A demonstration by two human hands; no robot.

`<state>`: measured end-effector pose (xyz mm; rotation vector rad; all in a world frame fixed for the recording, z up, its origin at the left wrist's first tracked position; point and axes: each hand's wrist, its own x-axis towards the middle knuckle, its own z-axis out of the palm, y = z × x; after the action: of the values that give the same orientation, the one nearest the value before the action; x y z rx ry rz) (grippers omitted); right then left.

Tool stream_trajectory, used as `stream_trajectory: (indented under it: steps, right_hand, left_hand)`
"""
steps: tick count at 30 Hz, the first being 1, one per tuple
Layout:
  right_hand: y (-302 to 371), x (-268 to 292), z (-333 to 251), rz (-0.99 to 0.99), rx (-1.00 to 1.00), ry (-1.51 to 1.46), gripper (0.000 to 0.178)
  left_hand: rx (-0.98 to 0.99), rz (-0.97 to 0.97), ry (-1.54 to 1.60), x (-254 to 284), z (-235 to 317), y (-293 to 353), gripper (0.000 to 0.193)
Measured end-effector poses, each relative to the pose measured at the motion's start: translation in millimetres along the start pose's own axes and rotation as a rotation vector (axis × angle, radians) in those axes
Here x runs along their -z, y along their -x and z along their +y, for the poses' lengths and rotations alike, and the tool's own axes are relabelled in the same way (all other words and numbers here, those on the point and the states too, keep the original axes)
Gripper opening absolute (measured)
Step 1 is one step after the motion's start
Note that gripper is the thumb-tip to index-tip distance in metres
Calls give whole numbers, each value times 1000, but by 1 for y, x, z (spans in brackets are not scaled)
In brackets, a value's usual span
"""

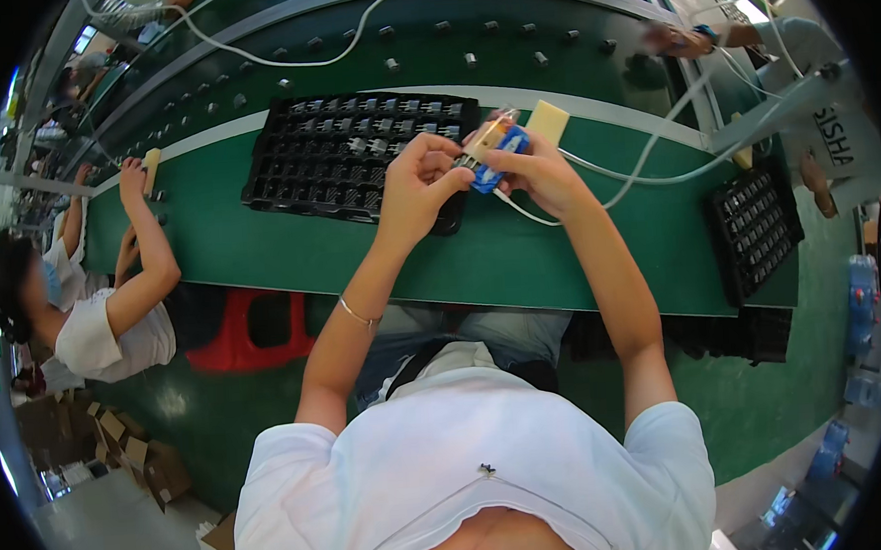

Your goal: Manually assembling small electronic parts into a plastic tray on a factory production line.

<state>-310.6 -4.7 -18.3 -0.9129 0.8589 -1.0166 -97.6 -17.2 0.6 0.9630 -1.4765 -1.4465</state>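
Observation:
Over the green workbench (499,259), my right hand (547,175) is closed round a small blue and yellowish handheld device (502,157) with a clear tip and a white cable. My left hand (418,189) meets it, thumb and fingers pinching a small silvery part (466,161) at the device's left side. The fingers partly cover this part, so its exact kind is hidden. Left of and behind my left hand lies a black compartment tray (256,175) holding several small metal parts. Just beyond my right hand is a pale yellow block (549,122).
Small metal parts (470,60) stand spaced along a dark green conveyor (340,71) past the bench. A second black tray (754,229) sits at the right end. Co-workers (113,302) are at the left and right. A white cable (645,178) crosses the bench; a red stool (229,331) stands left.

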Motion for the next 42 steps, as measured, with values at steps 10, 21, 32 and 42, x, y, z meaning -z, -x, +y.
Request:
stream_trajectory:
  steps: [10,21,32,42]
  right_hand:
    - [22,65,-6,612,425,417,41]
    - [24,43,-1,786,503,1100,45]
    - [27,41,1,818,445,1119,49]
    - [22,44,3,815,472,1138,45]
  left_hand:
    - [-101,498,-1190,196,-37,-97,41]
    - [148,494,-1581,214,-31,-138,51]
    - [-142,435,-495,182,-27,-103,18]
    - [-36,222,-14,67,-32,-23,19]
